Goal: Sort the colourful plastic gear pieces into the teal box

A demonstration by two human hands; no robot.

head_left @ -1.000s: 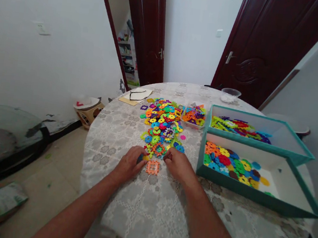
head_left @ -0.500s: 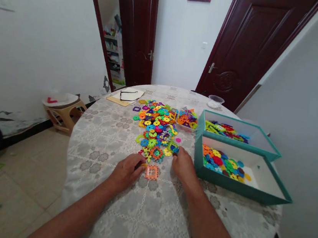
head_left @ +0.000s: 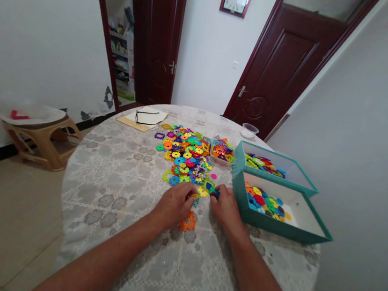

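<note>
Pieces (head_left: 178, 158) of every bright colour lay heaped on the patterned tablecloth (head_left: 118, 155). At the heap's near edge, the person's left hand (head_left: 174, 207) had its fingertips pinched on a yellow piece (head_left: 194, 195); an orange square piece (head_left: 190, 222) lay flat just beside that hand. Just left of the nearer teal box (head_left: 276, 226), the right hand (head_left: 224, 208) gripped a dark blue piece (head_left: 215, 194). I saw the two hands apart.
</note>
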